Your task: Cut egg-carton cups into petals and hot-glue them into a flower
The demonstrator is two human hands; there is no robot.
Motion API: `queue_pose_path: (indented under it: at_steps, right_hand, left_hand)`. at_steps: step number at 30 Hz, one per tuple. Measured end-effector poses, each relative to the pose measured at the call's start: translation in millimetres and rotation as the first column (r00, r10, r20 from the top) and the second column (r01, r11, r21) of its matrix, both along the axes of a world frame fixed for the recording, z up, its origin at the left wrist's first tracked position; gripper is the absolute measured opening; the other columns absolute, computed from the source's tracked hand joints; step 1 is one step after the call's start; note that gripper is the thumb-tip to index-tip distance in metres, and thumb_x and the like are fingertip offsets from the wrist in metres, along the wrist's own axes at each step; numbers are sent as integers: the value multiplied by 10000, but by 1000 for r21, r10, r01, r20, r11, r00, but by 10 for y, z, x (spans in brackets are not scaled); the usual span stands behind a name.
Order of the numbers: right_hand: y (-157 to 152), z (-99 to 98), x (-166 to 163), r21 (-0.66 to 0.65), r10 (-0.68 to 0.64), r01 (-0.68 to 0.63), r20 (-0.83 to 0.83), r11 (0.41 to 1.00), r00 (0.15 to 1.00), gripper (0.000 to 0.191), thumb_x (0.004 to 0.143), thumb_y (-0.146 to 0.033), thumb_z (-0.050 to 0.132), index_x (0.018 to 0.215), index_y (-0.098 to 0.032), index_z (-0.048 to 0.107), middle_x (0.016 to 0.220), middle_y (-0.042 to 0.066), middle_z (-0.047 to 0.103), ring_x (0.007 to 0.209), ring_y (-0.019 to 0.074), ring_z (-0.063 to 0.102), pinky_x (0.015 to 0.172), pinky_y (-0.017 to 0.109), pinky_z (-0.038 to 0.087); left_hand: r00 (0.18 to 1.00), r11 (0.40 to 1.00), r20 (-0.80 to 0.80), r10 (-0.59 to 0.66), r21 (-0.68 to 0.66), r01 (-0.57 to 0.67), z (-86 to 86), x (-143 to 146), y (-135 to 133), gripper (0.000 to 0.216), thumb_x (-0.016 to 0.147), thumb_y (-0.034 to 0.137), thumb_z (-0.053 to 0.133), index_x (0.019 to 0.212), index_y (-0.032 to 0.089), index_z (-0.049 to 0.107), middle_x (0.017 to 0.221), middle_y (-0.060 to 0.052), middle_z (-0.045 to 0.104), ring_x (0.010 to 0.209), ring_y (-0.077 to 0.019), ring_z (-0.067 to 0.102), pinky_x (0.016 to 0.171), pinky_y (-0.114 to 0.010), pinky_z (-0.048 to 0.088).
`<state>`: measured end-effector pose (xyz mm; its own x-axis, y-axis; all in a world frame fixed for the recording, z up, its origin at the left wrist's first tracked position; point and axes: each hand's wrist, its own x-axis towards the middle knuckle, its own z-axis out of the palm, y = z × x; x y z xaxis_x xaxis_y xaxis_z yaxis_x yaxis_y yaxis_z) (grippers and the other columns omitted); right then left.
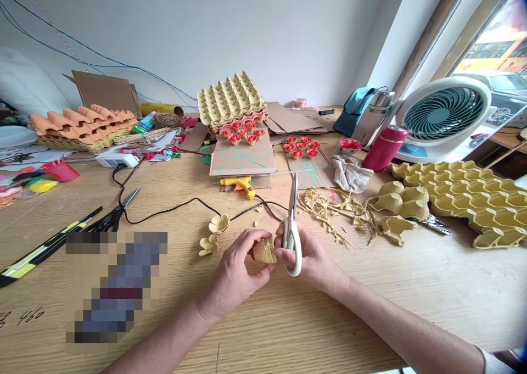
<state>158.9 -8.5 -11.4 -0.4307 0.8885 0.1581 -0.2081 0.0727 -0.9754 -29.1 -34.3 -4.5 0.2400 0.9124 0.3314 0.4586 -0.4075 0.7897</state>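
The yellow-tan moulded-pulp egg-tray cup [264,250] is in the left hand [236,264], on the person's side of the yellow glue gun [245,186] and slightly to its right. The left fingers are curled narrowly around the cup, thumb beneath, pinching it. The right hand [315,261] is closed on white-handled metal scissors [292,247], whose blades look nearly together and point away from the person, up past the right of the glue gun. The right thumb is just beside the cup; whether it touches cannot be told.

As for progress, cutting appears partway along. Two small yellow-tan pulp cups with petal-like rims, one round and spread [219,224] and one with separate lobes [208,245], lie nearer the person than the glue gun, to its left, and look cut to shape. The held cup's rim is partly hidden by fingers, so how much of it is trimmed is unclear. Well to the right of the glue gun are ragged yellow pulp trimmings [329,209] and, beyond them, a joined cluster of yellow domed cups [401,201] that seem not yet separated. Behind the glue gun, red rose-like cups [242,133] sit on cardboard with green lines [242,162], apparently already coloured and placed.
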Motion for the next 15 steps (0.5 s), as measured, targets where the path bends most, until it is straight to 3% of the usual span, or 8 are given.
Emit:
queue_pose_path:
  at_steps: [2, 6, 10, 15]
  right_hand:
    - [9, 18, 33, 68, -52, 49, 45, 996, 998, 381, 813, -473, 784, 1002, -242, 547, 875, -3, 589, 745, 155, 545, 664, 289, 466]
    - [29, 51, 96, 175, -99, 67, 180, 982, 979, 417, 816, -440, 790, 1127, -254, 583, 984, 28, 618, 834, 186, 589, 723, 319, 497]
    - [36, 47, 97, 203, -91, 38, 257, 978, 962, 452, 828, -423, 783, 1200, -251, 592, 973, 23, 621, 831, 185, 575, 749, 329, 483]
    - [18, 34, 74, 223, -114, 50, 285, 974, 952, 450, 843, -408, 771, 1226, -253, 592, 956, 21, 614, 833, 192, 574, 762, 337, 478]
  left_hand:
    - [985, 987, 175, 6, -161, 23, -2, -2, 20, 399, 794, 160, 685, 1171, 228, 574, 1156, -68, 675, 1033, -228, 672, 882, -344, 555]
    - [887, 897, 461, 25, -401, 184, 32, -31, 53, 381, 846, 328, 702, 1187, 205, 587, 1097, -59, 683, 987, -202, 653, 797, -289, 540]
    - [855, 847, 518, 4, -457, 272, 57, -61, 51, 421, 883, 425, 696, 1226, 198, 601, 1033, -46, 671, 882, -165, 604, 693, -247, 488]
    - [817, 836, 576, 16, -456, 305, 43, -55, 58, 428, 880, 467, 710, 1200, 191, 641, 984, -42, 651, 828, -145, 556, 679, -243, 453]
